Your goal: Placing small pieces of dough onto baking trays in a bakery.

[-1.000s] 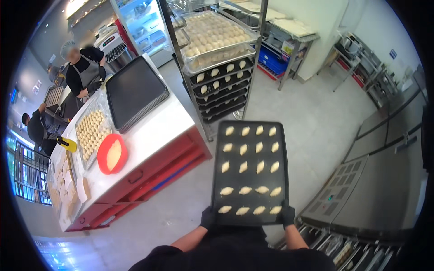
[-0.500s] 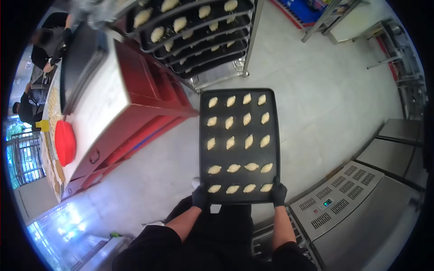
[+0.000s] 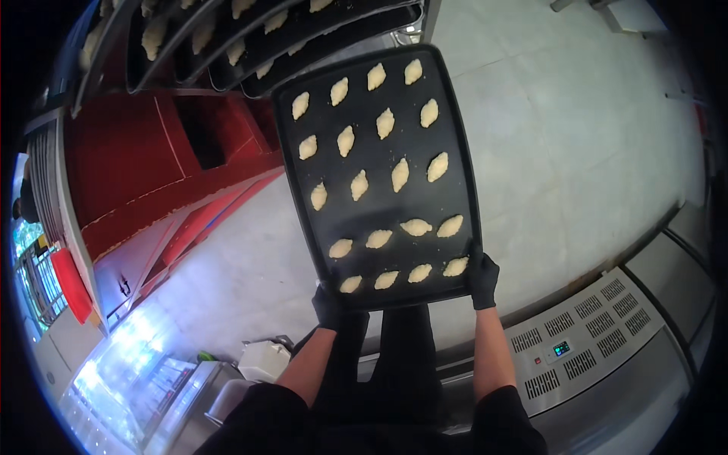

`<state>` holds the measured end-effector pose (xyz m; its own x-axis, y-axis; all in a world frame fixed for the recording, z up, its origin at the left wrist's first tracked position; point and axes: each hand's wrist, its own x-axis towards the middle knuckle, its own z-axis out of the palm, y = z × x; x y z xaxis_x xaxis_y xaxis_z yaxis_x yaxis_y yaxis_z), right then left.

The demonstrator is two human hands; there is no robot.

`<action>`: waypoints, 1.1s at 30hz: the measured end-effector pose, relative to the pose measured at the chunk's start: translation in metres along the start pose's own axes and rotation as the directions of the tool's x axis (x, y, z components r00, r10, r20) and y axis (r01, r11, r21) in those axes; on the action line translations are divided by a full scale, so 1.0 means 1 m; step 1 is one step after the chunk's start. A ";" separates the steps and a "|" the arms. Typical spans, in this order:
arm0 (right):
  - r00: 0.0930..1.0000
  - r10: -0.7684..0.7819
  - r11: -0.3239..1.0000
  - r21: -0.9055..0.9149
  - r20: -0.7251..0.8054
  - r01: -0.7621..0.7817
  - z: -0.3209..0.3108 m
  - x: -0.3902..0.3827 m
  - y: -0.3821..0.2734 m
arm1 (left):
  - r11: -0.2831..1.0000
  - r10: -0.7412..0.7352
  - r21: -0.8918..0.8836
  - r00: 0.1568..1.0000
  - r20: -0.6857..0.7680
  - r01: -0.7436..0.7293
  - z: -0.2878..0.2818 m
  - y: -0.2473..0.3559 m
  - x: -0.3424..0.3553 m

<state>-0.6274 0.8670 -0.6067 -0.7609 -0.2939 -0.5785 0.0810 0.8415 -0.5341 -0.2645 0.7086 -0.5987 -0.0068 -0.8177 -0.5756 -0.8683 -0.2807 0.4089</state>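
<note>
A black baking tray [image 3: 364, 210] is held out in front of me, its far end turned a little to the left. Rows of small pale dough pieces [image 3: 400, 175], pointed at both ends, lie apart from one another on it. My left hand [image 3: 327, 305], in a black glove, grips the near left corner. At the near right corner my right hand [image 3: 484, 280], gloved too, is closed round the rim. The fingers of both hands are partly hidden by the tray. Past its far left corner is a rack [image 3: 429, 23] of stacked black trays with similar dough pieces.
A red cabinet [image 3: 121, 167] with a worn edge stands to the left, a red container [image 3: 71, 287] near its end. A steel appliance [image 3: 561, 360] with vents and a small display is at the lower right. Pale floor [image 3: 561, 152] lies to the right.
The tray has moved away from me and tilted leftward at its far end, closer to the rack, both hands still holding it. The view has shifted nearer to the rack and cabinet.
</note>
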 end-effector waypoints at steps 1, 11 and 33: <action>1.000 -0.009 1.000 0.006 -0.001 0.009 0.000 0.004 -0.007 | 0.999 -0.019 -0.032 1.000 -0.005 0.019 0.001 0.003 0.004; 1.000 -0.009 0.999 0.041 0.012 0.008 0.006 0.075 -0.075 | 0.968 0.071 -0.234 0.994 -0.078 -0.087 0.000 0.053 0.080; 0.671 0.249 0.459 0.525 0.699 -0.717 0.070 0.044 -0.006 | 0.898 0.064 0.273 0.715 0.696 -0.346 -0.028 0.013 0.011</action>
<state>-0.6161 0.8171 -0.6720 -0.0403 -0.3046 -0.9516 0.9207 0.3586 -0.1538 -0.2625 0.6819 -0.5801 -0.4055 -0.2531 -0.8784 -0.9125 0.1683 0.3727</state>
